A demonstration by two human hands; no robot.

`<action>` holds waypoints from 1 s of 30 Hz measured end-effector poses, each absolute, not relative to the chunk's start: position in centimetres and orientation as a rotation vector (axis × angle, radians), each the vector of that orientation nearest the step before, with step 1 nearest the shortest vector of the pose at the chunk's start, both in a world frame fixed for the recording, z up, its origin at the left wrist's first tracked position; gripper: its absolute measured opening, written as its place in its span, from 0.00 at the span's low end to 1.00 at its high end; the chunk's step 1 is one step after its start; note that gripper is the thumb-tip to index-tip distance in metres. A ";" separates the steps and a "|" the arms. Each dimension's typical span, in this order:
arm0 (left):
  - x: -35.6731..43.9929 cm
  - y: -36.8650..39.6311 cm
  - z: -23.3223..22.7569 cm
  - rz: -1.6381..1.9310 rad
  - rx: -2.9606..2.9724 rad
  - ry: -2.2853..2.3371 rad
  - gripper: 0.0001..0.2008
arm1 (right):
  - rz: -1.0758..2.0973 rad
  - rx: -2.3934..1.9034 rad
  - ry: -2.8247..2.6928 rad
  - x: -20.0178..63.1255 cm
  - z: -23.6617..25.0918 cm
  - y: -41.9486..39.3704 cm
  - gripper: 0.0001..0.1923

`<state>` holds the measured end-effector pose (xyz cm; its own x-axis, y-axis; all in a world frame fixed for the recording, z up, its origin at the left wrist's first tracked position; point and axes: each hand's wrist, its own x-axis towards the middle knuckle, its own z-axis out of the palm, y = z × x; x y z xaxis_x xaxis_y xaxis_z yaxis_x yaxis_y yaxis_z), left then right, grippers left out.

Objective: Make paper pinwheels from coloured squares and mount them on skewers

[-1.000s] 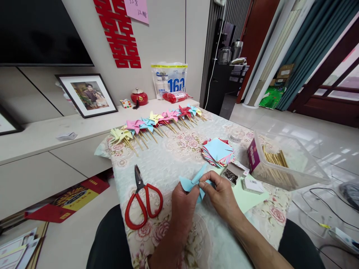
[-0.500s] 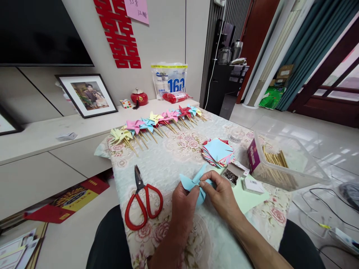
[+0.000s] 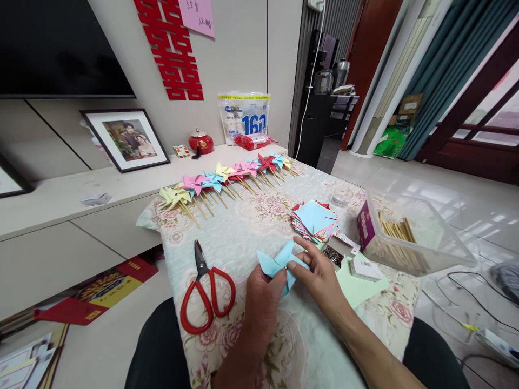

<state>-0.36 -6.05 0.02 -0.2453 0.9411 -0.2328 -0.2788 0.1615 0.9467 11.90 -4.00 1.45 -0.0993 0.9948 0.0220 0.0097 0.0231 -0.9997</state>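
Note:
A light blue paper pinwheel (image 3: 279,261) with folded blades is held just above the table, a small pin head showing at its centre. My left hand (image 3: 265,292) is closed on its lower left side, the thumb lying near the centre. From the right, my right hand (image 3: 320,275) grips it, with the thumb tip at the pin and the index finger lifted off; fingers behind the paper are partly hidden. Red-handled scissors (image 3: 206,289) lie left of my hands. Behind them is a stack of slit paper squares (image 3: 315,220). An open box of pins (image 3: 335,254) sits beside my right hand.
Finished pinwheels (image 3: 225,178) on sticks line the table's back edge. At right stand a clear plastic tub (image 3: 438,254) of wooden sticks, a small white box (image 3: 365,268) on green paper (image 3: 359,286), and a roll of clear tape (image 3: 341,196).
My right index finger has lifted away from the pinwheel's centre and straightened, and the pin head shows more plainly. The pinwheel has tilted slightly; my left hand keeps its hold.

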 end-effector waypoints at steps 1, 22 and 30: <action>-0.4 -6.0 -0.1 1.363 0.715 1.301 0.16 | 1.303 -1.122 -1.276 11.9 1.4 -4.0 0.34; -0.8 -5.9 0.1 1.482 0.541 1.200 0.18 | 1.018 -1.127 -1.404 12.6 1.3 -3.7 0.20; -1.1 -5.9 0.5 1.457 0.614 1.256 0.17 | 0.617 -1.229 -1.586 16.6 5.2 -4.1 0.13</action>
<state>-1.13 -5.88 0.54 -0.3010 0.9212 -0.2464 -0.3789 0.1216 0.9174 16.59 -4.06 5.20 0.0114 0.9192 0.3936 0.4118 0.3543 -0.8396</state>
